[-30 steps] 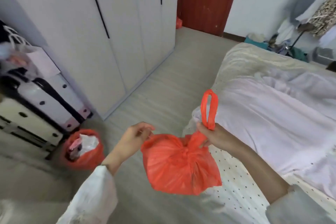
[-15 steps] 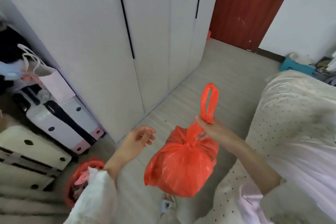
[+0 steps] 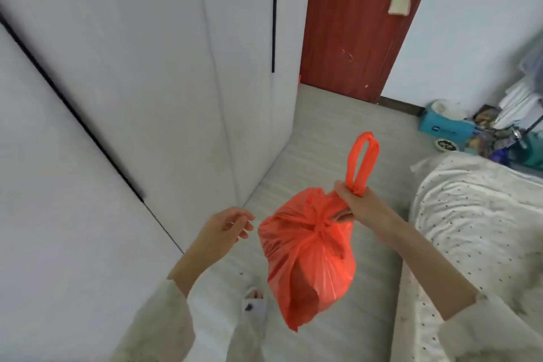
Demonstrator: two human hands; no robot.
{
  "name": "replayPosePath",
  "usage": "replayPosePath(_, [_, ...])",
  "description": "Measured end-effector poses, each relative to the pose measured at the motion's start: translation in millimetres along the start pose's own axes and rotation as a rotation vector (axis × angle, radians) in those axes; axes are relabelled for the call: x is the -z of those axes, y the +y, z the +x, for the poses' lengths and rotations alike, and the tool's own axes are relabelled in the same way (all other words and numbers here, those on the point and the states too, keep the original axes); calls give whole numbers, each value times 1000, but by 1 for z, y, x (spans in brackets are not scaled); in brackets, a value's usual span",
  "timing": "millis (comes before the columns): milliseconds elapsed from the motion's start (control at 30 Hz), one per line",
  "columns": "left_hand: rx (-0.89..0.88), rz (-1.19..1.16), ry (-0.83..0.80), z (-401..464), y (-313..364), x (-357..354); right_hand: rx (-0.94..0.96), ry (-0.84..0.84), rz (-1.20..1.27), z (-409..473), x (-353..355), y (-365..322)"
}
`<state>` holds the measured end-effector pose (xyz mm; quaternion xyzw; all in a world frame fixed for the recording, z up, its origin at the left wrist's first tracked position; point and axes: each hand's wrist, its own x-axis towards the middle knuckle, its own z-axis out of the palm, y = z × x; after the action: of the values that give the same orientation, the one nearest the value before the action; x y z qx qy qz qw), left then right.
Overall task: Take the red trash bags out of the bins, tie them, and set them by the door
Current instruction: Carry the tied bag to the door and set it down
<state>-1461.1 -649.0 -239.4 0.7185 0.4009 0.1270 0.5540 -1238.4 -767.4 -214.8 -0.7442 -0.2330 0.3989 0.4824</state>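
The red trash bag (image 3: pixel 308 258), knotted and hanging mid-air between wardrobe (image 3: pixel 147 82) and bed (image 3: pixel 476 214), looks soft, crinkly and light, best carried by the twisted neck where the right hand (image 3: pixel 361 209) pinches it, left hand (image 3: pixel 223 229) loosely curled, empty.

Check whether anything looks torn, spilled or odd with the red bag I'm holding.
Nothing stands out. The red bag is knotted shut and hangs whole from the right hand, with its handle loop sticking up. No spill shows on the floor. The left hand is empty.
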Motion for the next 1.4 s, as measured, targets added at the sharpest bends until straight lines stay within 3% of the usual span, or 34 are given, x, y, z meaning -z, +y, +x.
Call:
replayPosePath(233, [9,-20,-86,227,56,0,-51,127,54,190,43,-64])
replayPosePath(500, [-62,89,-202,451,148,-54,-94,234,74,372,153,-107])
replayPosePath(767, [58,2,-106,667,209,-146,-144,116,80,580,273,-135])
replayPosePath(900, [86,-29,-152,754,251,-182,-203,78,71,674,329,-160])
replayPosePath(1233, [156,-55,-25,998,298,-214,-266,54,-45,931,419,-222])
replayPosePath(1400, [171,-103,8,1144,330,-214,-305,-33,-267,1070,436,-265])
